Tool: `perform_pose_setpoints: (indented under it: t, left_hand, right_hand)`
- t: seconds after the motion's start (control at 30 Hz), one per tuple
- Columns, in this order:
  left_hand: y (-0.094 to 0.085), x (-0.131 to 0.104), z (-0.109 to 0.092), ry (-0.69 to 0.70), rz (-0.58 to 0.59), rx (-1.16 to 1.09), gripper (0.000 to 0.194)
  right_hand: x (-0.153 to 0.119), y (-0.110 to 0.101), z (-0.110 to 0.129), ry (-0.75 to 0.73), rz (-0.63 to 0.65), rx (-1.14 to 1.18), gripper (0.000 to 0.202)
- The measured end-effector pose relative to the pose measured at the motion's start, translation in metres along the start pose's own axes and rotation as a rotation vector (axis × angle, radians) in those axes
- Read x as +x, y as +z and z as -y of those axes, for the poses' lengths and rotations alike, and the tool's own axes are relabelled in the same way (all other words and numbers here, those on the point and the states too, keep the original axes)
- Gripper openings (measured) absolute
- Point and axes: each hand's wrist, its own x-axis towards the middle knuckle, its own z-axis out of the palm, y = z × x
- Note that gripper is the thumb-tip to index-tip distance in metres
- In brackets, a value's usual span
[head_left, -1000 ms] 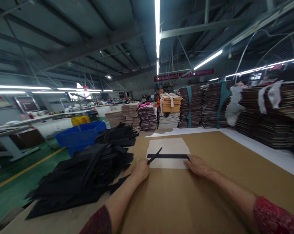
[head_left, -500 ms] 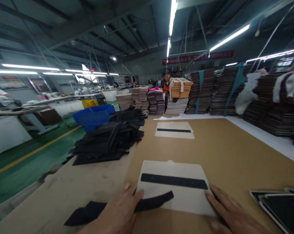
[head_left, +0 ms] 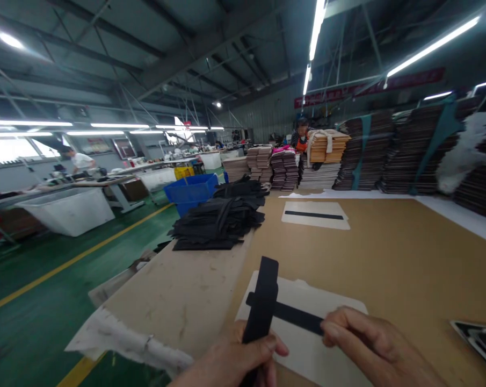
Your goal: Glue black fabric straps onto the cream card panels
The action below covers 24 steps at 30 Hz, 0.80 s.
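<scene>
My left hand [head_left: 259, 352] is closed round a black fabric strip [head_left: 262, 295], which stands up from the fist, roughly upright, in front of a pale flat panel [head_left: 295, 349]. Across that panel runs a narrow black band [head_left: 299, 317], partly covered by the upright strip. At the band's right end, my right hand [head_left: 359, 336] has thumb and forefinger pinched together. Those fingers hide the end, and I cannot tell whether they grip it. The panel lies on the brown tabletop [head_left: 391, 252].
Farther up the table lies a second pale panel [head_left: 315, 221] with a black band. A heap of black strips [head_left: 222, 217] sits at the left, a blue bin [head_left: 192, 191] behind it. Dark framed pieces [head_left: 482, 344] lie at right. Tall stacks [head_left: 363, 153] and a person [head_left: 301, 137] are beyond.
My left hand has lifted a black strip from the table at the panel's left. My right hand has left the panel's right edge and pinched at the band. The view has swung left.
</scene>
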Motion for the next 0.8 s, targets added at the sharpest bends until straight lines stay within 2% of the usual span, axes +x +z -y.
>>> perform_pose_setpoints:
  t: [0.07,0.2,0.37,0.57,0.7,0.73,0.8]
  left_hand:
    - [0.007,0.006,0.000,0.005,0.017,0.018,0.071]
    - [0.018,0.003,-0.007,-0.040,0.035,0.092,0.069]
    - [0.032,-0.010,-0.017,-0.023,-0.054,0.073,0.047]
    - [0.033,-0.006,-0.016,-0.059,-0.055,0.141,0.041]
    - [0.027,0.004,-0.011,-0.068,0.042,0.197,0.037]
    - [0.025,0.004,-0.010,-0.072,0.079,0.213,0.034]
    - [0.022,0.001,-0.009,-0.088,0.139,0.250,0.031]
  right_hand:
    - [0.009,0.013,0.014,0.007,-0.047,0.054,0.038]
    - [0.025,0.026,0.022,0.050,-0.132,0.310,0.037]
    - [0.033,0.028,0.030,0.121,-0.169,0.447,0.038]
    - [0.028,0.024,0.026,0.092,-0.196,0.582,0.033]
    - [0.024,0.028,0.024,0.112,0.049,0.788,0.031]
    - [0.024,0.028,0.024,0.103,0.049,0.831,0.030]
    - [0.028,0.024,0.027,0.071,-0.073,0.914,0.027]
